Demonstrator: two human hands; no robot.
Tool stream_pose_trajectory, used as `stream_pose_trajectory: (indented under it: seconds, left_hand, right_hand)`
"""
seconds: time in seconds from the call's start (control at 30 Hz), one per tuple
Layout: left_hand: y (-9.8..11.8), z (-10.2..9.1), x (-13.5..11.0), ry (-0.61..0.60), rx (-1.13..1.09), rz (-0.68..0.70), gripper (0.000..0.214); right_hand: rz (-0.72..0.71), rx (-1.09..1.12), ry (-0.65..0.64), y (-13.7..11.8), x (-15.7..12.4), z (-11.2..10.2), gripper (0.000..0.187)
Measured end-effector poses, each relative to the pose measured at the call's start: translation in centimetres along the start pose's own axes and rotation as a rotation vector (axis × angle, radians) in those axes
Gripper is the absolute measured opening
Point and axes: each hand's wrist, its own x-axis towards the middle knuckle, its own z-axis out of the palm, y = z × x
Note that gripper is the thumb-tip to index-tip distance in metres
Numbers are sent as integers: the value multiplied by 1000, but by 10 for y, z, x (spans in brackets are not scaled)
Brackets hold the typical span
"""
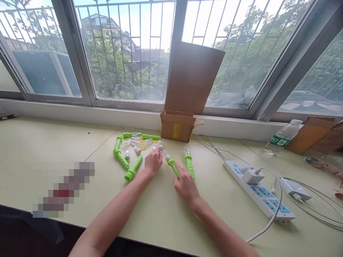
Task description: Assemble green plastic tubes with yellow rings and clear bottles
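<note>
My right hand [186, 184] is wrapped round a green ribbed plastic handle [171, 163], which has a clear tip pointing up and left. Just left of that tip is my left hand [153, 161], its fingers curled down by a small clear-and-white plastic piece [160, 144]; whatever they pinch is hidden. A second green handle with a clear tip [189, 164] lies to the right of my right hand. Left of my left hand lies a loose green handle [133, 167]. Beyond it are a white-and-clear cap piece [127, 155], several clear tubes and a yellow ring [143, 147].
Several more green handles [118, 146] curve round the loose parts. A cardboard box [177, 126] stands at the windowsill. On the right are a white power strip [257, 189] with cables, a charger [295, 189] and a water bottle [282, 138]. A blurred-out item [64, 191] lies left.
</note>
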Motion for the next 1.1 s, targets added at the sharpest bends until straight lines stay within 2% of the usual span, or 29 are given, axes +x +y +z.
stream_pose_trajectory:
  seconds: [0.13, 0.3, 0.43, 0.6, 0.73, 0.93, 1.1]
  left_hand:
    - [-4, 5, 2, 2, 77, 23, 25]
    - [-8, 9, 4, -16, 160, 53, 26]
    - [-11, 13, 4, -70, 200, 11, 31]
    - [-12, 15, 3, -101, 209, -2, 33]
    - [-11, 15, 2, -86, 218, -1, 33]
    - [-13, 18, 2, -69, 211, 28, 36]
    - [-14, 19, 2, -75, 210, 22, 41]
  right_hand:
    - [16, -46, 37, 6, 3, 1, 56]
    - [-87, -128, 117, 16, 6, 5, 62]
    - [-107, -227, 51, 19, 6, 5, 61]
    - [-66, -310, -13, 16, 5, 1, 51]
    - [-19, -339, -13, 15, 6, 0, 47]
    - [-23, -353, 22, 18, 7, 4, 36]
    - [-28, -399, 21, 20, 7, 6, 41]
